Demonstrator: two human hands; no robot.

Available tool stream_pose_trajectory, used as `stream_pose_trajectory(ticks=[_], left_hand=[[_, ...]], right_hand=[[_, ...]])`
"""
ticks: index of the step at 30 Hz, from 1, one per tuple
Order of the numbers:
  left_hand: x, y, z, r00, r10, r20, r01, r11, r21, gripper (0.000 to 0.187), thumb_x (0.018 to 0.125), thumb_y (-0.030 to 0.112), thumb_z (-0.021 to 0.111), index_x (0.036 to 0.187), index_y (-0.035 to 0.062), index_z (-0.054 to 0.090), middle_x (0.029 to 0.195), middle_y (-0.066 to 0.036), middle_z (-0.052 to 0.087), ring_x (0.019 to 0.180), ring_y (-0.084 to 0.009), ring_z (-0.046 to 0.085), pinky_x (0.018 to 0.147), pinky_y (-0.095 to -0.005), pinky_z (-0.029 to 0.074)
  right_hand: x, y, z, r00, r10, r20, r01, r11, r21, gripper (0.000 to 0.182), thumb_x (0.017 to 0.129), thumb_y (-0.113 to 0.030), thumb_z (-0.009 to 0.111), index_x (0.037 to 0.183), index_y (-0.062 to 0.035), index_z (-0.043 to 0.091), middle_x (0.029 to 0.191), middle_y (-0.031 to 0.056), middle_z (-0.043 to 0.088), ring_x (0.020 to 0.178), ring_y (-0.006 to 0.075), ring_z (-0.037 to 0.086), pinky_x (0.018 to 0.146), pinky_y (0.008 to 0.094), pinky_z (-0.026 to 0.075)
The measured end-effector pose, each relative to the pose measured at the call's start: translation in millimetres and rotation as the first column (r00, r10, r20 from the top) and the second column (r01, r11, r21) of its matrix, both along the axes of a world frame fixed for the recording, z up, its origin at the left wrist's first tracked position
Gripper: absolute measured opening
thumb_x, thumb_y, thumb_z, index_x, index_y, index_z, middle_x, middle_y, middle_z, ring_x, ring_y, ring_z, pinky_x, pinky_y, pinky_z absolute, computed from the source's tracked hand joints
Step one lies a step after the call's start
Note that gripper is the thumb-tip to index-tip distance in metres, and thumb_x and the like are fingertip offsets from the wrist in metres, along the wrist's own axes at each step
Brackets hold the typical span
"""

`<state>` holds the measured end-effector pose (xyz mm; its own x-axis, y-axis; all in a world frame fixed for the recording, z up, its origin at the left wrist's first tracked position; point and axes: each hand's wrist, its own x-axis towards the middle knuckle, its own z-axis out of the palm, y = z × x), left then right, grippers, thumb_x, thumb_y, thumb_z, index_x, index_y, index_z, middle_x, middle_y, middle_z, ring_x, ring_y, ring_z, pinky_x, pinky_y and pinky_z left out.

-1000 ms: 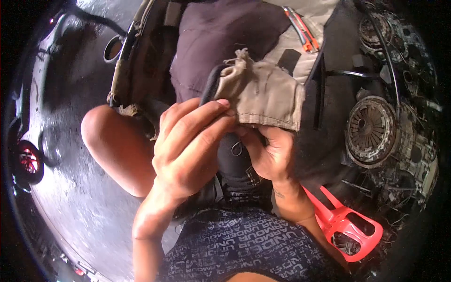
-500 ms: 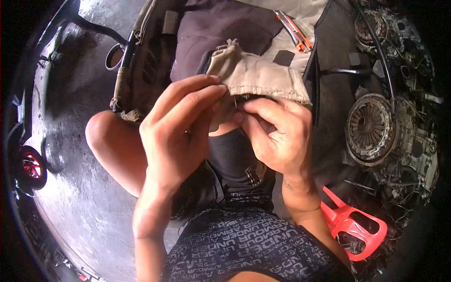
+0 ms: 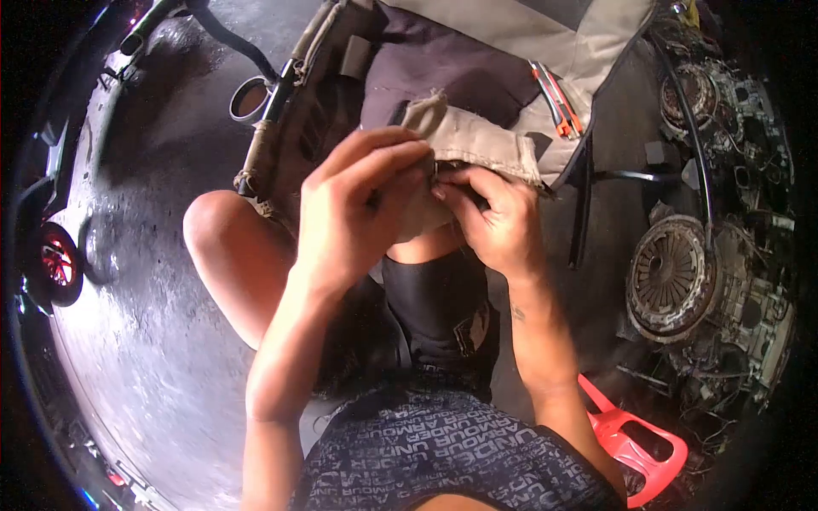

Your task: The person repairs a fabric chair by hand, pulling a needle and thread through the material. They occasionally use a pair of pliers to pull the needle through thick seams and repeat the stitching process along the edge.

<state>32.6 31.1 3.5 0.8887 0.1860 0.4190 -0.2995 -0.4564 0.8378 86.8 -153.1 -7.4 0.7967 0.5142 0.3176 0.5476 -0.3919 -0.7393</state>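
a stitched beige fabric flap (image 3: pixel 481 140) sits raised between the two hands, its hem toward the wearer. the left hand (image 3: pixel 354 204) grasps the flap's left end between bent fingers and thumb. the right hand (image 3: pixel 496 217) is just below the flap's hem, thumb and forefinger nearly meeting; whether they grip something there is too small to tell. beyond the flap spreads a dark purple-brown cloth panel (image 3: pixel 443 68), and an orange-and-grey box cutter (image 3: pixel 555 100) lies to the flap's upper right. well apart to the flap's right is a clutch pressure plate (image 3: pixel 669 274); a red plastic stool (image 3: pixel 643 462) stands below and right of the flap.
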Motion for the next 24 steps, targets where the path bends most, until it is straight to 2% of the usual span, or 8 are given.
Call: stream_pose_trajectory(ticks=[4,5,11,14,16,17,21,24], left_hand=[[-4,-1,2,0.997,-0.042,0.068,0.032,0.989,0.147,0.029,0.076,0.002,0.076,0.105,0.0035,0.072,0.113,-0.011,0.069,0.098,-0.0297,0.070,0.083,-0.0361,0.058],[-6,-1,-1,0.995,-0.055,0.087,0.040,0.986,0.163,0.031,0.075,0.003,0.077,0.106,0.0030,0.072,0.114,-0.012,0.068,0.098,-0.0301,0.070,0.082,-0.0367,0.058],[-13,-4,-18,0.949,-0.143,0.282,0.060,0.958,0.282,0.040,0.062,0.000,0.074,0.101,-0.0019,0.071,0.111,-0.015,0.067,0.091,-0.0278,0.069,0.077,-0.0349,0.059],[-16,-10,-19,0.920,-0.137,0.368,0.020,0.953,0.304,0.040,0.062,0.000,0.074,0.101,-0.0032,0.071,0.110,-0.016,0.067,0.090,-0.0285,0.070,0.076,-0.0349,0.059],[-17,-13,-24,0.906,-0.148,0.396,0.019,0.950,0.310,0.039,0.062,-0.002,0.074,0.101,-0.0031,0.072,0.109,-0.015,0.068,0.089,-0.0282,0.070,0.074,-0.0337,0.060],[-18,-15,-25,0.907,-0.148,0.395,0.020,0.951,0.310,0.039,0.062,-0.002,0.074,0.100,-0.0030,0.072,0.109,-0.015,0.068,0.088,-0.0282,0.071,0.073,-0.0335,0.060],[-21,-21,-22,0.908,-0.177,0.380,0.049,0.946,0.322,0.036,0.062,-0.005,0.073,0.098,-0.0040,0.073,0.108,-0.016,0.068,0.086,-0.0276,0.071,0.071,-0.0336,0.060],[-24,-20,-27,0.925,-0.197,0.325,0.080,0.937,0.339,0.035,0.063,-0.008,0.071,0.097,-0.0047,0.073,0.107,-0.017,0.068,0.085,-0.0274,0.071,0.071,-0.0335,0.061]], right_hand=[[0,-4,-16,0.994,0.019,0.103,-0.029,0.995,0.097,0.014,0.084,-0.006,0.076,0.097,-0.0011,0.073,0.092,0.0172,0.073,0.084,0.0334,0.072,0.076,0.0401,0.056],[-2,-8,-19,0.998,0.017,0.068,-0.022,0.997,0.075,0.018,0.083,-0.005,0.077,0.100,-0.0010,0.074,0.098,0.0162,0.074,0.092,0.0337,0.072,0.083,0.0409,0.055],[-17,-14,-27,0.995,-0.030,0.096,0.025,0.998,0.057,0.023,0.081,-0.002,0.074,0.104,-0.0041,0.076,0.111,0.0177,0.071,0.111,0.0382,0.065,0.099,0.0464,0.048],[-25,-20,-26,0.995,0.037,-0.088,-0.011,0.961,0.276,0.033,0.087,-0.005,0.070,0.120,-0.0016,0.067,0.128,0.0165,0.064,0.124,0.0325,0.058,0.107,0.0441,0.042],[-34,-19,-17,0.934,0.165,-0.318,0.065,0.794,0.605,0.043,0.090,-0.007,0.069,0.131,0.0008,0.059,0.136,0.0155,0.059,0.128,0.0279,0.054,0.109,0.0418,0.040],[-34,-22,-15,0.902,0.247,-0.355,0.051,0.754,0.655,0.054,0.093,-0.009,0.067,0.142,0.0031,0.046,0.142,0.0140,0.053,0.131,0.0233,0.050,0.112,0.0392,0.037],[-44,-10,-18,0.834,0.128,-0.537,0.329,0.666,0.669,0.051,0.094,-0.004,0.063,0.142,0.0015,0.047,0.140,0.0131,0.054,0.131,0.0241,0.050,0.114,0.0384,0.035],[-51,-18,-30,0.802,0.093,-0.590,0.346,0.733,0.586,0.049,0.094,-0.003,0.062,0.141,0.0009,0.048,0.140,0.0131,0.054,0.131,0.0243,0.050,0.115,0.0387,0.034]])
